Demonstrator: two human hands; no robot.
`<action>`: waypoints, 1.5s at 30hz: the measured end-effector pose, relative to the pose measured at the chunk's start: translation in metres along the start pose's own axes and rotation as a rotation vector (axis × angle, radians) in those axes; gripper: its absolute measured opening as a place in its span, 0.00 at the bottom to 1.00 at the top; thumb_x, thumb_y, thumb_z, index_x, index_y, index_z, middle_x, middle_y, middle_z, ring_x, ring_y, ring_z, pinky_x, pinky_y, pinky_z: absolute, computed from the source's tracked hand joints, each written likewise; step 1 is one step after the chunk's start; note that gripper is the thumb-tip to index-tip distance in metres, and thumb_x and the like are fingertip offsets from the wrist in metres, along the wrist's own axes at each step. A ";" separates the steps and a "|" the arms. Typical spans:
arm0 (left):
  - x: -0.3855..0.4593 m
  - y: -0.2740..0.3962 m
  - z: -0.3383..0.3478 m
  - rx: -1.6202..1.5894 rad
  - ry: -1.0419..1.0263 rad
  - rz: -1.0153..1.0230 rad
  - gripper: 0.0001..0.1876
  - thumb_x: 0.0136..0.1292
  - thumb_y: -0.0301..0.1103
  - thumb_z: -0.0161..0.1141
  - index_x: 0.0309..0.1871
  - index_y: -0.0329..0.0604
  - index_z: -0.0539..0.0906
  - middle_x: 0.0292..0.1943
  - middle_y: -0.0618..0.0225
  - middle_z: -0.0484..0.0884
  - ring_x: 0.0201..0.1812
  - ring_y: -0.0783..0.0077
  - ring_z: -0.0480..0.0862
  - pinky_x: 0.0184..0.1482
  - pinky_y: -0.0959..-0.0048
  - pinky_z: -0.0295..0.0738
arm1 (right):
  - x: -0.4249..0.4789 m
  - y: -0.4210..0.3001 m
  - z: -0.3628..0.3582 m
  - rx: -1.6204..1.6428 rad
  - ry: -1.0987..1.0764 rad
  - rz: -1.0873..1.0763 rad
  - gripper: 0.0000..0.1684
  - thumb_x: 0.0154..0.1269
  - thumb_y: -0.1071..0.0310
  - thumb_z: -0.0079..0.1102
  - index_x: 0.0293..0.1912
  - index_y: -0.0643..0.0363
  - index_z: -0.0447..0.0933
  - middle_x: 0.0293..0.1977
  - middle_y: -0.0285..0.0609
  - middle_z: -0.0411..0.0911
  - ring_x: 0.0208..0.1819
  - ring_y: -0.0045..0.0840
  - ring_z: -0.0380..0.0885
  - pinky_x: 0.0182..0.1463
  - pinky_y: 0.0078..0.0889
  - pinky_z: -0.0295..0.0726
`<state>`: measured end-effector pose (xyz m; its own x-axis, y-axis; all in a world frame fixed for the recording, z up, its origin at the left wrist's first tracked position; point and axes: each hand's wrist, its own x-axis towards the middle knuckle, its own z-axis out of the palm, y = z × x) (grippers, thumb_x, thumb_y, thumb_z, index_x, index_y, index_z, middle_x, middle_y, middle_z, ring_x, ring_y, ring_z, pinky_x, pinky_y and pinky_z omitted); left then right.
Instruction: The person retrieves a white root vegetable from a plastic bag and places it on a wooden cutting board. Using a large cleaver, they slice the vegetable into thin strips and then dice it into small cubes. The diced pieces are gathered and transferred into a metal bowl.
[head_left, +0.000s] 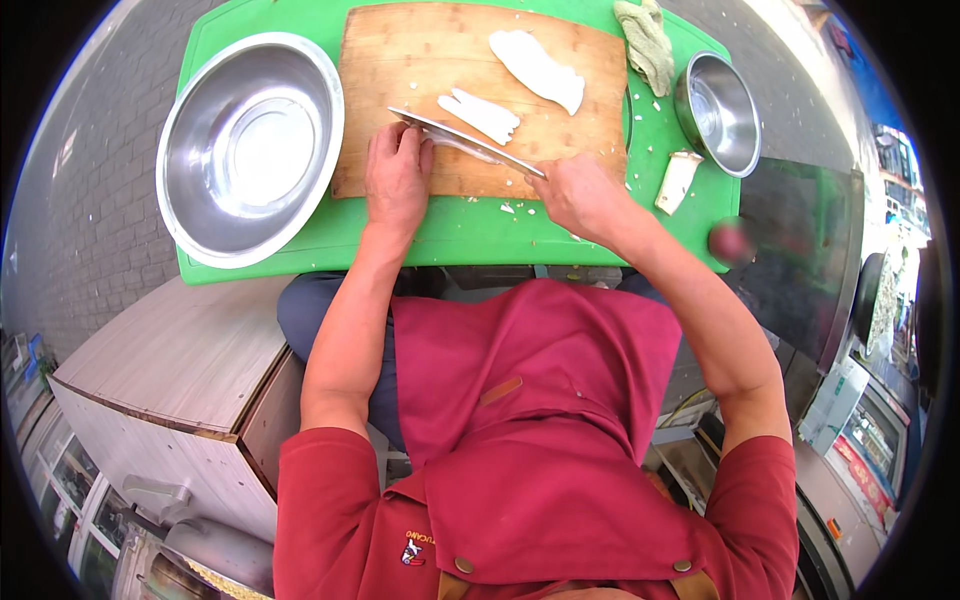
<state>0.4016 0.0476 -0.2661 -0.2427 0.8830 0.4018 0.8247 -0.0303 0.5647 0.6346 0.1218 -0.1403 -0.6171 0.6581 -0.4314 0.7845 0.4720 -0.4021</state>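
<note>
My right hand (585, 195) grips a knife (480, 144), its blade slanting up and left across the lower part of the wooden cutting board (420, 45). Fingers bent, my left hand (397, 165) presses at the board's lower left beside the blade's far end; a pale piece lies partly hidden under the blade and by the fingers. Beyond the blade is a white slice with a notched end (480, 115), probably king oyster mushroom. Farther up rests a larger white piece (538, 69). A short white stem piece (677, 181) lies right of the board.
A large steel bowl (319, 150) stands at the left of the green table (480, 240). To the right are a smaller steel bowl (683, 105) and a crumpled green cloth (649, 49). White crumbs are scattered about. A wooden cabinet (172, 352) stands at lower left.
</note>
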 end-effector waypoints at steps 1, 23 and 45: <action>0.000 0.001 0.001 -0.003 0.000 0.000 0.12 0.64 0.24 0.71 0.50 0.36 0.85 0.51 0.55 0.85 0.52 0.48 0.83 0.54 0.54 0.81 | 0.000 0.001 0.003 -0.003 0.002 -0.011 0.19 0.79 0.62 0.55 0.38 0.67 0.85 0.29 0.66 0.83 0.36 0.62 0.85 0.45 0.61 0.84; 0.001 0.003 -0.002 -0.044 -0.009 -0.028 0.11 0.65 0.21 0.71 0.49 0.33 0.84 0.48 0.52 0.85 0.47 0.48 0.86 0.51 0.56 0.82 | 0.024 0.002 0.019 0.017 -0.050 0.073 0.20 0.80 0.59 0.58 0.41 0.68 0.86 0.28 0.66 0.82 0.35 0.62 0.84 0.43 0.60 0.82; 0.008 0.001 0.008 -0.081 -0.035 -0.102 0.12 0.67 0.22 0.69 0.52 0.35 0.84 0.46 0.52 0.83 0.45 0.48 0.85 0.48 0.55 0.81 | 0.013 0.008 0.046 0.032 0.166 -0.036 0.15 0.78 0.61 0.56 0.39 0.62 0.82 0.26 0.59 0.84 0.31 0.55 0.86 0.40 0.57 0.88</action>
<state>0.4043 0.0588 -0.2682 -0.3035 0.8994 0.3146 0.7523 0.0235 0.6584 0.6305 0.1072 -0.1858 -0.6241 0.7303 -0.2777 0.7580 0.4797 -0.4420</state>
